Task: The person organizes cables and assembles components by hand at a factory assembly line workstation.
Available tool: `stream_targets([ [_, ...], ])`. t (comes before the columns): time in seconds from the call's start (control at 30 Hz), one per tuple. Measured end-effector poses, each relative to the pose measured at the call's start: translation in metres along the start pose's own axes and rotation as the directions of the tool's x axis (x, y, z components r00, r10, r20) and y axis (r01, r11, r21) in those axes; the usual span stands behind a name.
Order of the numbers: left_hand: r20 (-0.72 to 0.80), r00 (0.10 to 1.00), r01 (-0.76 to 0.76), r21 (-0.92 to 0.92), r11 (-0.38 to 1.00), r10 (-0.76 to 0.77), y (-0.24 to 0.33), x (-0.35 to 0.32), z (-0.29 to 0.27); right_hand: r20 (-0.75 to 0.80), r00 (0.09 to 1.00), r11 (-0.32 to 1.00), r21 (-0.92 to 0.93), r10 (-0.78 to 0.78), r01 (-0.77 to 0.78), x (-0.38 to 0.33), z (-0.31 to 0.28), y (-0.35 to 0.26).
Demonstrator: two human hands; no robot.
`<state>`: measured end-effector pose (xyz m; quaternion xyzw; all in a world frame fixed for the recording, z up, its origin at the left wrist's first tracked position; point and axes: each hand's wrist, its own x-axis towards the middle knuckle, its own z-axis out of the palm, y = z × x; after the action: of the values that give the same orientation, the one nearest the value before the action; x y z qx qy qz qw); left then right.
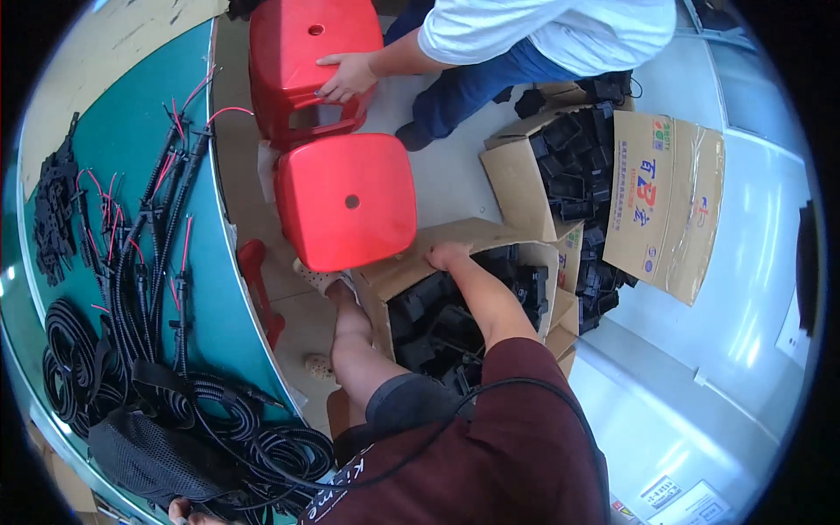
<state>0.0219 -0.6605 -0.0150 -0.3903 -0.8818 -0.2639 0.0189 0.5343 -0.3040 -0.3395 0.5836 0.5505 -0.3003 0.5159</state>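
Observation:
My right hand is closed on the upper rim of an open cardboard box, fingers curled over its edge. Inside the box lie several black plastic parts, loosely piled. At the lower left, only a bit of my left hand shows beside a black mesh bag on the green table; its fingers are mostly cut off by the picture edge, and I cannot tell what they hold. Just beyond the box stands a red plastic stool.
Black corrugated tubes with red wires lie on the green table. A co-worker's hand rests on a second red stool. Another carton, full of black parts, stands at the far right, its large flap folded out.

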Motion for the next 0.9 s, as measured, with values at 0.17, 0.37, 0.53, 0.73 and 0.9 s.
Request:
stream_targets([
  [0.17, -0.109, 0.993, -0.036, -0.008, 0.999, 0.034, 0.006, 0.001, 0.004, -0.039, 0.993, 0.978, 0.172, -0.110, 0.115, -0.026, -0.021, -0.006],
  [0.37, -0.114, 0.993, -0.046, -0.174, 0.984, 0.026, 0.009, 0.008, 0.006, -0.680, 0.672, 0.838, 0.155, -0.293, 0.523, -0.086, 0.007, -0.030],
  [0.53, -0.075, 0.997, -0.042, -0.260, 0.965, 0.024, 0.025, 0.014, 0.020, -0.804, 0.351, 0.418, 0.142, -0.480, 0.897, -0.186, 0.091, -0.053],
  [0.73, -0.179, 0.977, -0.155, -0.235, 0.960, 0.114, -0.003, 0.022, 0.036, -0.669, 0.544, 0.414, 0.365, -0.507, 0.834, -0.228, 0.227, -0.039],
  [0.9, -0.204, 0.955, -0.199, 0.094, 0.976, 0.214, 0.038, 0.033, 0.046, -0.013, 0.930, 0.907, 0.215, -0.368, 0.362, -0.234, 0.311, -0.002],
])
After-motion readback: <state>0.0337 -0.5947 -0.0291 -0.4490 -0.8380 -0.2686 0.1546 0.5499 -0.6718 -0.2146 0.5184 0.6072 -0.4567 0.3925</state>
